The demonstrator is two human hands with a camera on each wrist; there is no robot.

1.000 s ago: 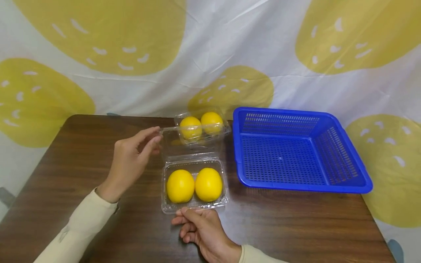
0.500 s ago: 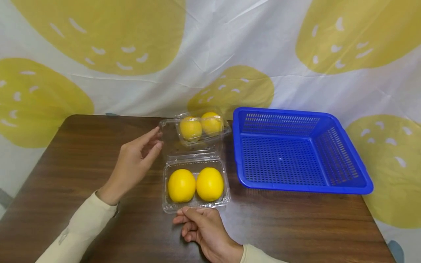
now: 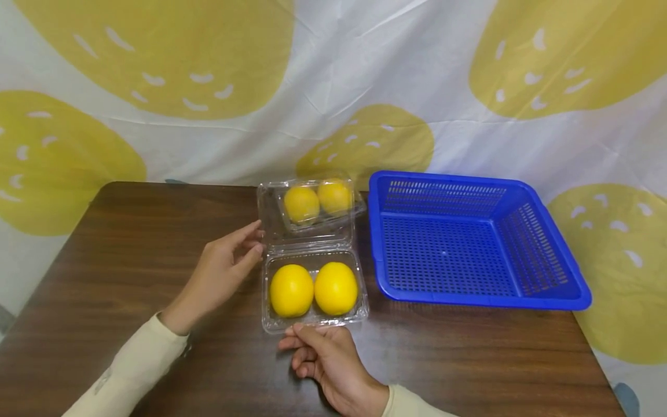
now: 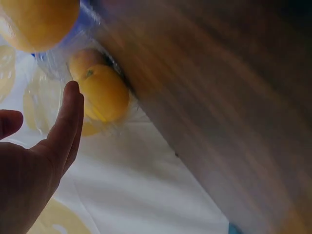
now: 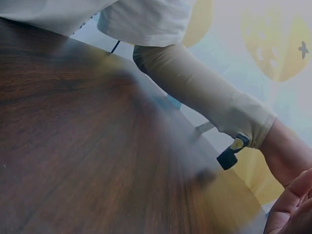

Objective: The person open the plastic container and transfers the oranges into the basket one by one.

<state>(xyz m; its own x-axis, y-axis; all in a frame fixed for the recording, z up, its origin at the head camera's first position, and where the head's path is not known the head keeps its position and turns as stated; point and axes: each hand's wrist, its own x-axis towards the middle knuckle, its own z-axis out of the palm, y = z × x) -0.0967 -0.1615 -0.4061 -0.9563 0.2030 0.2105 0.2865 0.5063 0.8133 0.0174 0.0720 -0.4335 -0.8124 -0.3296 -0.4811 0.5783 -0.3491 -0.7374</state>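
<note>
A clear plastic clamshell container (image 3: 267, 313) lies with its lid (image 3: 271, 223) folded back. Two yellow oranges, a left orange (image 3: 292, 291) and a right orange (image 3: 336, 288), sit side by side in its base. My right hand (image 3: 336, 362) pinches the front rim between thumb and index finger, the other fingers loosely bent. Beside the hinge, at the left edge, my left hand (image 3: 221, 269) has its fingertips extended toward the lid and holds nothing. In the left wrist view the left hand (image 4: 44, 156) shows straight fingers near the fruit.
Behind the lid, and seen through it, stands a second clear container (image 3: 359, 207) with two more oranges (image 3: 301, 204). A blue plastic basket (image 3: 484, 298) stands to the right on the dark wooden table (image 3: 469, 359). A patterned cloth (image 3: 219, 145) hangs along the back.
The lid has swung back and down, away from me. My left hand has let go of it and come nearer, to the hinge. The container and right hand have shifted slightly rightward.
</note>
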